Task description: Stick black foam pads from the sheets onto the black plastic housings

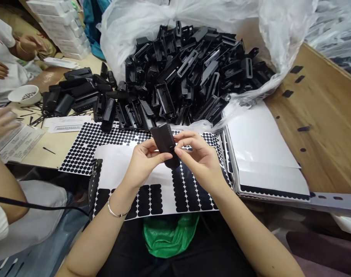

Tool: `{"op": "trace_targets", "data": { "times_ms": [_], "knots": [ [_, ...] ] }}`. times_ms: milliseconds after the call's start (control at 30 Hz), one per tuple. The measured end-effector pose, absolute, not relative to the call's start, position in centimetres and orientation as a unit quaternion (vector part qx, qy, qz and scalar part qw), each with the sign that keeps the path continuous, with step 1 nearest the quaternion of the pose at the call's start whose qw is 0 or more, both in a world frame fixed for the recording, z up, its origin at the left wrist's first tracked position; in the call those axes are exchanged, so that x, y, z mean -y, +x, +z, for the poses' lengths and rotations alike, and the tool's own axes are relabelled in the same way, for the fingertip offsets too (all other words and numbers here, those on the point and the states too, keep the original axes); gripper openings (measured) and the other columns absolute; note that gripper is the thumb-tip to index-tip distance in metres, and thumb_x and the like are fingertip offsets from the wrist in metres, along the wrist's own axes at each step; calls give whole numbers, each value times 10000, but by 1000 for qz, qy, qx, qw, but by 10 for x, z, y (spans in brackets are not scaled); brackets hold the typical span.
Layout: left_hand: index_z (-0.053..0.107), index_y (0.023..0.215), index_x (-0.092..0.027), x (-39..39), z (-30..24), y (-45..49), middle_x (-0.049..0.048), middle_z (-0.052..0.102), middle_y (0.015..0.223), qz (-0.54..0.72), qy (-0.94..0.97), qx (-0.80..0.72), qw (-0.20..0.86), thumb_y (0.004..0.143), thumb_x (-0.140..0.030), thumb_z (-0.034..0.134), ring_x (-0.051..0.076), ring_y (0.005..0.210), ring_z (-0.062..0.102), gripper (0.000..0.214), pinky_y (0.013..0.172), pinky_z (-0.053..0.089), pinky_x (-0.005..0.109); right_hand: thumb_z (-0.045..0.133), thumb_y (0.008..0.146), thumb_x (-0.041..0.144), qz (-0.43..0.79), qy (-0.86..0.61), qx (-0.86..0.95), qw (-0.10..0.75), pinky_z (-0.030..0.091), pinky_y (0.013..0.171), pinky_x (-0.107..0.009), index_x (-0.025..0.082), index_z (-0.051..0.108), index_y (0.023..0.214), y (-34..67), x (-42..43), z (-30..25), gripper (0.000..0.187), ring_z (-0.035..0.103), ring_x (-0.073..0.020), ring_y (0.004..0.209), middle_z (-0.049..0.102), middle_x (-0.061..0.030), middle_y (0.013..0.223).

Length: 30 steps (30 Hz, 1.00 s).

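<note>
A long black plastic housing is held tilted above the sheets in front of me. My left hand grips it from the left, thumb across its lower face and fingers behind. On its right edge, the thumb and forefinger of my right hand pinch close together; whether a small piece is also between them is hidden. Under my hands lies a white sheet of black oblong stickers, with part of its backing bare. Behind it is a sheet of round black stickers.
A large heap of black plastic housings spills from a clear plastic bag. Stacked sticker sheets lie on the right, beside a wooden board. To the left are a white bowl of small parts and a co-worker's hand.
</note>
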<state>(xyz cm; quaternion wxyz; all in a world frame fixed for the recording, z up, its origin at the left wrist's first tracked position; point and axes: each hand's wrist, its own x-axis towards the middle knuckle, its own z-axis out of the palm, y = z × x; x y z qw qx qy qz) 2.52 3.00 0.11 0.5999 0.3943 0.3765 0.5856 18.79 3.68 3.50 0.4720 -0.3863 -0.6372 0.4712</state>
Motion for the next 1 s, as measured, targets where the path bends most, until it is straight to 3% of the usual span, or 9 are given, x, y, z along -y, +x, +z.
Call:
{"op": "trace_targets", "data": {
  "times_ms": [567, 767, 900, 1000],
  "knots": [
    [768, 792, -219, -29, 0, 28, 17, 782, 813, 600, 380, -387, 588, 597, -288, 942, 183, 769, 733, 270, 723, 634, 312, 693, 858, 204, 426, -411, 621, 514, 629, 834, -383, 241, 680, 795, 177, -31, 32, 75, 658, -216, 1017, 675, -46, 1072],
    [770, 767, -221, -29, 2, 26, 18, 789, 817, 593, 397, -387, 584, 584, -280, 949, 193, 785, 744, 263, 744, 643, 323, 762, 843, 254, 453, -415, 581, 534, 616, 912, -415, 231, 587, 697, 179, -30, 31, 229, 695, -230, 1048, 730, -42, 1039],
    [778, 762, -222, -27, 6, 24, 15, 784, 788, 569, 422, -382, 594, 592, -263, 945, 190, 741, 737, 242, 714, 650, 328, 917, 685, 352, 546, -383, 543, 510, 616, 942, -422, 264, 625, 924, 182, -38, 27, 388, 725, -227, 1027, 755, -21, 1063],
    [780, 774, -220, -26, 7, 25, 12, 774, 765, 552, 436, -383, 598, 611, -264, 934, 186, 717, 729, 228, 697, 651, 332, 898, 706, 423, 584, -367, 560, 460, 605, 972, -425, 254, 673, 1014, 181, -44, 24, 417, 740, -230, 1006, 770, -32, 1034]
  ]
}}
